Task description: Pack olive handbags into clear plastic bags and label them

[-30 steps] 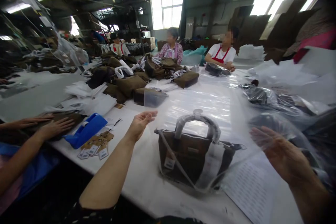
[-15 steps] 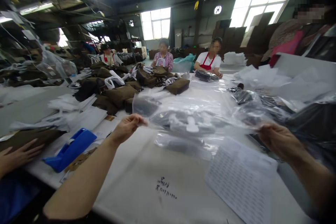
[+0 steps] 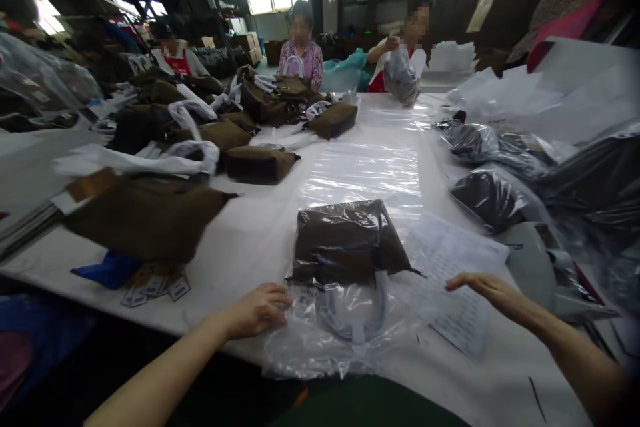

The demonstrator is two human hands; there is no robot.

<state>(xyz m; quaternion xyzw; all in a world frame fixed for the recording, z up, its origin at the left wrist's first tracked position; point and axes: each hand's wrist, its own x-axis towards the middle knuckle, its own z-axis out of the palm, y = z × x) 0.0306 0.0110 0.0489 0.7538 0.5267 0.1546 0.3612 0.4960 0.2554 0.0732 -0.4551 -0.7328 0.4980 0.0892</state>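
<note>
A dark olive handbag (image 3: 345,240) in a clear plastic bag (image 3: 300,347) lies on the table in front of me, its wrapped handles (image 3: 385,307) pointing toward me. My left hand (image 3: 260,310) is beside the left edge of the plastic, fingers loosely bent and apart, holding nothing I can see; whether it touches the film I cannot tell. To the right, my right hand (image 3: 477,285) hovers over a printed sheet (image 3: 460,330), fingers stretched out and nothing in them. The sheet lies partly under the plastic.
Flat clear bags (image 3: 365,167) lie beyond the handbag. Olive handbags (image 3: 260,163) crowd the left, with one large bag (image 3: 150,220) above a blue tape dispenser (image 3: 107,270) and tags (image 3: 155,287). Bagged goods (image 3: 495,193) and a grey device (image 3: 530,267) stand right. Co-workers sit across the table.
Both hands let go of the plastic they held stretched. The bagged handbag now lies nearer me. A large olive bag appears at left; a co-worker across has lifted a bagged item.
</note>
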